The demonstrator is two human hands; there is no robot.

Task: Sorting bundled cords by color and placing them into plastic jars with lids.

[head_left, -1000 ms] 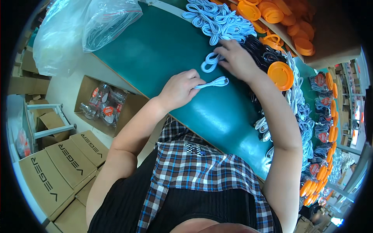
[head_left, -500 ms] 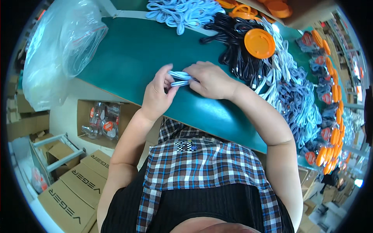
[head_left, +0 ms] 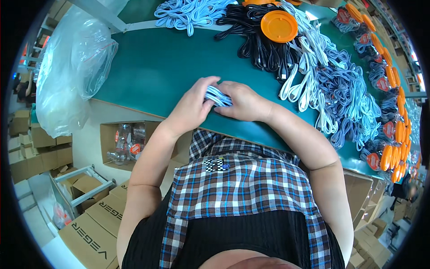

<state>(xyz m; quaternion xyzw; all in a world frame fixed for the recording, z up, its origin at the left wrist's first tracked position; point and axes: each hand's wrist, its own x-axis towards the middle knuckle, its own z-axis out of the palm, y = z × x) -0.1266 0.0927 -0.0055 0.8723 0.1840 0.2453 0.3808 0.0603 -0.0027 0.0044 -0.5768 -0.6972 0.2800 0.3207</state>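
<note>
Bunching the looped pale-blue cable (head_left: 218, 96) seems your step: left hand (head_left: 195, 106) and right hand (head_left: 242, 102), both partly curled, hold its opposite ends over the near side of the green table (head_left: 148, 67); moving on calls for keeping loops together.

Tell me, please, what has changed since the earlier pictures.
The right hand has moved away from the black cables, toward the person, to meet the left hand; both now hold pale coiled cable between them. The orange lid still lies over the black cables.
</note>
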